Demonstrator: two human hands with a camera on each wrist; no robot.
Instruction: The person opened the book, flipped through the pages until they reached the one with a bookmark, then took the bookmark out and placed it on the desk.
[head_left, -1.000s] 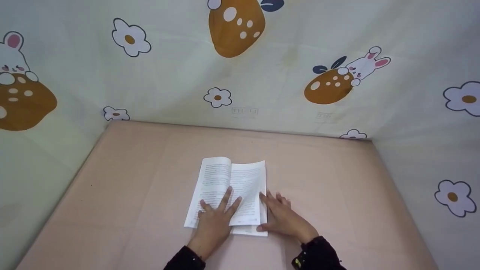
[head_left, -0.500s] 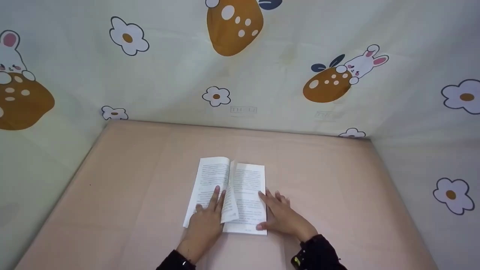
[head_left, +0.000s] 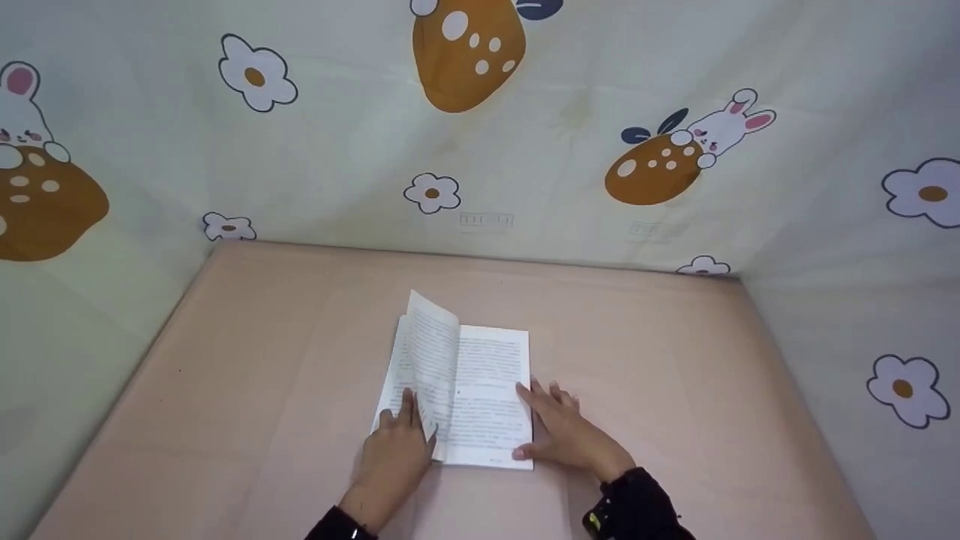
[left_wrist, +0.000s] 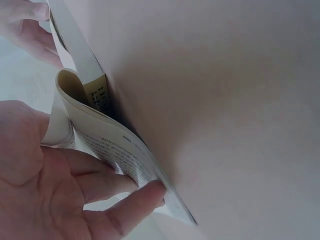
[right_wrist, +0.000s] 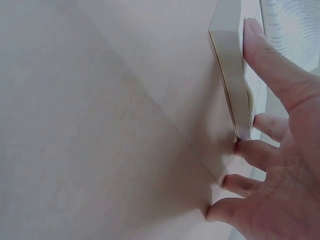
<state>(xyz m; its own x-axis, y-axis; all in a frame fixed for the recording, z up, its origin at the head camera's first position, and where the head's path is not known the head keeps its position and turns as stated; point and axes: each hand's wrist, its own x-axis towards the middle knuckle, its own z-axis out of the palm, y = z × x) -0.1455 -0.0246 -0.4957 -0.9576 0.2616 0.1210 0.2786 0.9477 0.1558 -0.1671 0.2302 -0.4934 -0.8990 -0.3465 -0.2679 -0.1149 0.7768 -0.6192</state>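
Note:
An open book (head_left: 491, 397) with printed white pages lies on the table. In the head view, my left hand (head_left: 396, 446) rests over its lower left page, fingers extended. A turned leaf (head_left: 433, 341) stands tilted above that page, its lower part beside my left hand. The left wrist view shows the left hand (left_wrist: 55, 190) with fingertips against the printed page, which curves up near the spine. On the other side, my right hand (head_left: 566, 435) has thumb and index finger on the right page's outer edge. In the right wrist view, the right hand's (right_wrist: 280, 160) other fingers reach down beside the book.
A pinkish-beige cloth covers the table (head_left: 645, 345). Pale fabric walls (head_left: 337, 150) printed with rabbits, flowers and brown fruit shapes enclose its back and sides. Dark sleeves (head_left: 637, 506) cover both forearms.
A leaf has swung from the right page over to the left side and now stands tilted there. My left hand has moved left with it. The right hand stays in place.

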